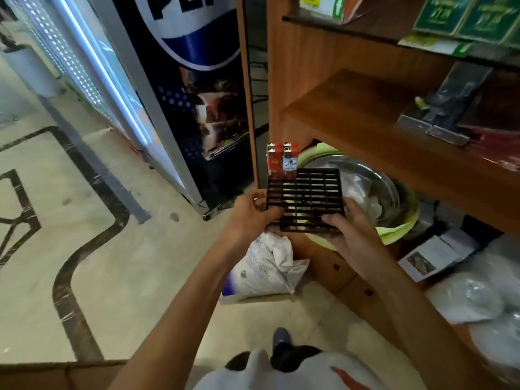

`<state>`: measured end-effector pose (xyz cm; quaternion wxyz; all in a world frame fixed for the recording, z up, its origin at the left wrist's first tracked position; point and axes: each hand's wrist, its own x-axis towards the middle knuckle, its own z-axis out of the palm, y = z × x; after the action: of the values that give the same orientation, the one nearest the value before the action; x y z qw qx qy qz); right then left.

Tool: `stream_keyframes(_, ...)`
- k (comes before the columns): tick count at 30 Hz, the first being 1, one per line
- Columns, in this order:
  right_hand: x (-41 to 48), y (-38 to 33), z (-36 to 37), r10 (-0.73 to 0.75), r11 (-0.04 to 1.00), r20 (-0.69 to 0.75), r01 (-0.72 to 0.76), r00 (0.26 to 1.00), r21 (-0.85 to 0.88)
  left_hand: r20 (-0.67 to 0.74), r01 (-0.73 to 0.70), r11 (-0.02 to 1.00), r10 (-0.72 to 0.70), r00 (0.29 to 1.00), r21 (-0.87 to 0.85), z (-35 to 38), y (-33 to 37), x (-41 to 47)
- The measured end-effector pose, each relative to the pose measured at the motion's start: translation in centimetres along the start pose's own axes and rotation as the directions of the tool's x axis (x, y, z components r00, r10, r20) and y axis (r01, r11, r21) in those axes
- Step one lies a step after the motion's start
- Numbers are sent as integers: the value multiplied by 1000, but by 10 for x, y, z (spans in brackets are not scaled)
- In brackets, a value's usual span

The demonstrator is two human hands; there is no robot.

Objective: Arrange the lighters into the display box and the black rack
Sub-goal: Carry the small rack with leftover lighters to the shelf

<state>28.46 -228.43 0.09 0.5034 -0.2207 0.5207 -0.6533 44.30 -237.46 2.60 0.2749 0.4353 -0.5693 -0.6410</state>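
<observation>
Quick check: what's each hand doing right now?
Left hand: grips the black plastic grid rack at its left edge.
Right hand: grips the same rack's near right corner.

He's in a white shirt [267,374] with a red streak [347,377] on its right, dark trousers [292,358] and a blue shoe [281,336]; left hand [250,213], right hand [351,230] and forearms uncovered.

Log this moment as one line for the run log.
stage: filling | black rack: gripped by left hand and right hand | lighters: standing in far-left corner

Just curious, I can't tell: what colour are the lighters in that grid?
The lighters are mostly red, one blue-and-white; head view shows them.
</observation>
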Motion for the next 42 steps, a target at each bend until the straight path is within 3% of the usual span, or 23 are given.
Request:
stream_keyframes(8,109,-26,5,-115,963,-163,70,980,-261,162,-82,994,70,984,67,-4,31,153)
stream_keyframes(14,183,-40,10,-291,852,-338,81,895,-517,305,-239,959,184,934,154,2,52,248)
stream_keyframes(21,241,-53,22,-428,652,-378,-8,821,-758,430,-427,818,251,868,385,10,58,333)
stream_keyframes(25,264,-55,18,-393,575,-443,-161,806,-803,402,-399,745,191,895,535,22,58,369)
stream_keyframes(28,277,-56,12,-383,532,-495,-251,780,-808,457,-460,688,205,865,561,29,57,383)
stream_keyframes(31,284,-57,9,-399,547,-527,-267,750,-794,486,-504,634,223,845,587,34,56,390)
stream_keyframes(36,295,-52,8,-424,522,-560,-313,712,-794,491,-508,657,232,840,557,38,58,396)
stream_keyframes(42,304,-46,7,-471,506,-585,-341,661,-793,452,-571,600,356,818,560,39,53,388)
